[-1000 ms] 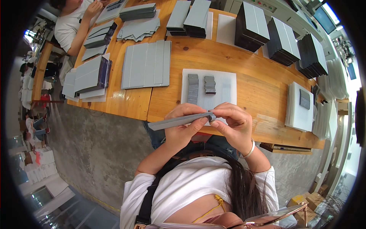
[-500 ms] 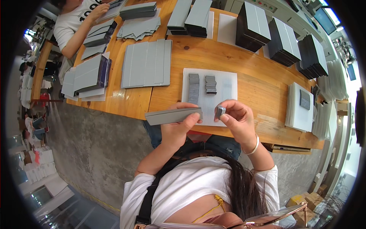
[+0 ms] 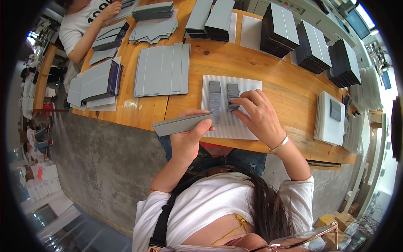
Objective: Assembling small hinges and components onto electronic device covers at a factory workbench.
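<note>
My left hand [image 3: 189,133] is closed round one end of a long grey board strip bundle [image 3: 178,125], which juts out to the left over the table's near edge. To its right, my right hand [image 3: 259,116] reaches over a ribbed white plastic sheet [image 3: 245,130]. Its thumb and fingertips pinch a small stack of grey pieces [image 3: 233,106] at the near end of a short row of similar pieces [image 3: 232,90]. Left of that row lies a longer row of grey pieces [image 3: 214,101]. The fingers partly hide the pinched stack.
Large flat grey boards [image 3: 161,71] lie to the left on the wooden table [image 3: 197,63]. Tall grey stacks [image 3: 279,31] stand at the back right, and white sheets [image 3: 325,126] at the right edge. A person [image 3: 86,35] works at the far left.
My right hand has moved forward from beside the left hand to the short row, carrying the small grey stack. My left hand has shifted slightly left with the strip bundle.
</note>
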{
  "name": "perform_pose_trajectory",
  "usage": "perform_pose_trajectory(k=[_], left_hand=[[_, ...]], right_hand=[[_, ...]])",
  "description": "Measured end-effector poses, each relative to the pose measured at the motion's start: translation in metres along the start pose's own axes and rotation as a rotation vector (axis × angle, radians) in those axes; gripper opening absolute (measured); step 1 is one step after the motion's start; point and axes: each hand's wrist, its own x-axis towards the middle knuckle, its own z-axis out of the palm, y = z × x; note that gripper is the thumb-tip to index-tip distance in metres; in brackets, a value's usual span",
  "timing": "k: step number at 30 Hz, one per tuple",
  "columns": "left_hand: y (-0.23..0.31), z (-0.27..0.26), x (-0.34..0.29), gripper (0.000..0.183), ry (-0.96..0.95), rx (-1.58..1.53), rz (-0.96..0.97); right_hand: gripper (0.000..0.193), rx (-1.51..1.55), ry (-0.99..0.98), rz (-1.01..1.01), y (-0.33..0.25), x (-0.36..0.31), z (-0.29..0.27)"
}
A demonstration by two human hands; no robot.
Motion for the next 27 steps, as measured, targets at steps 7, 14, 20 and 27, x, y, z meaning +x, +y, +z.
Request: perform_pose_trajectory(k=[7, 14, 20, 27], left_hand=[[0.0, -0.001, -0.002, 0.024, 0.032, -0.001, -0.021], [-0.003, 0.005, -0.002, 0.024, -0.067, -0.005, -0.05], [-0.004, 0.009, -0.006, 0.024, -0.071, 0.022, -0.071], [-0.005, 0.013, -0.007, 0.023, -0.086, 0.021, -0.078]], right_hand=[[0.024, 0.618, 0.392, -0.046, -0.016, -0.019, -0.029], [0.002, 0.904, 1.376, -1.297, -0.092, -0.057, -0.084], [0.002, 0.907, 1.34, -1.297, -0.098, -0.054, -0.088], [0.002, 0.927, 1.285, -1.303, -0.103, -0.051, -0.089]])
